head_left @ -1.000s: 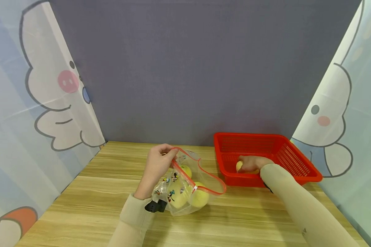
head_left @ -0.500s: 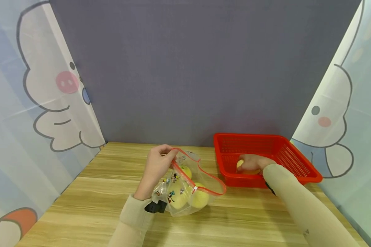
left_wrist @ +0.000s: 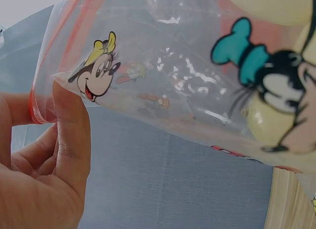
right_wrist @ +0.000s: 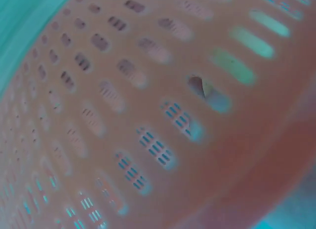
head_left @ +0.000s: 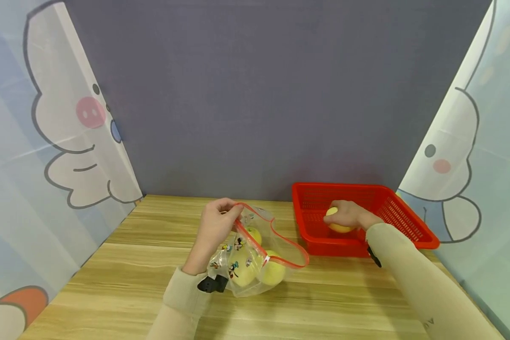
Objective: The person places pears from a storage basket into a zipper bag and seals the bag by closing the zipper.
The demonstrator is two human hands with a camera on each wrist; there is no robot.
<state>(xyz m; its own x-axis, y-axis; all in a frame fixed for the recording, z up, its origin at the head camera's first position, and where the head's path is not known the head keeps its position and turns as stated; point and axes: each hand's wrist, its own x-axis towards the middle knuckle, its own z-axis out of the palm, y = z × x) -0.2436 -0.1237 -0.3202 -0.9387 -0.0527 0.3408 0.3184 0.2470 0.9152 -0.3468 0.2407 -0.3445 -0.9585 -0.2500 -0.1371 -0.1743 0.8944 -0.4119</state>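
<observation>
My left hand (head_left: 218, 222) pinches the red-edged mouth of a clear zip bag (head_left: 255, 283) printed with cartoon figures. The mouth gapes towards the right, and several yellow apples (head_left: 273, 273) lie inside. In the left wrist view, thumb and fingers hold the bag's corner, with the printed film (left_wrist: 163, 81) stretching away from them. My right hand (head_left: 345, 213) grips another yellow apple (head_left: 340, 228) from above, inside the red basket (head_left: 312, 245). The hand covers part of that apple. Only the basket's slotted wall (right_wrist: 148, 115) fills the right wrist view, so the right hand is hidden there.
The wooden table (head_left: 123, 269) carries the bag and, to its right, the basket. A grey partition (head_left: 238, 94) stands behind them. Cartoon-printed curtains (head_left: 68, 127) hang along both sides.
My right hand has risen a little within the basket, and more of the apple in its grip shows now. The left hand and the bag have stayed in place.
</observation>
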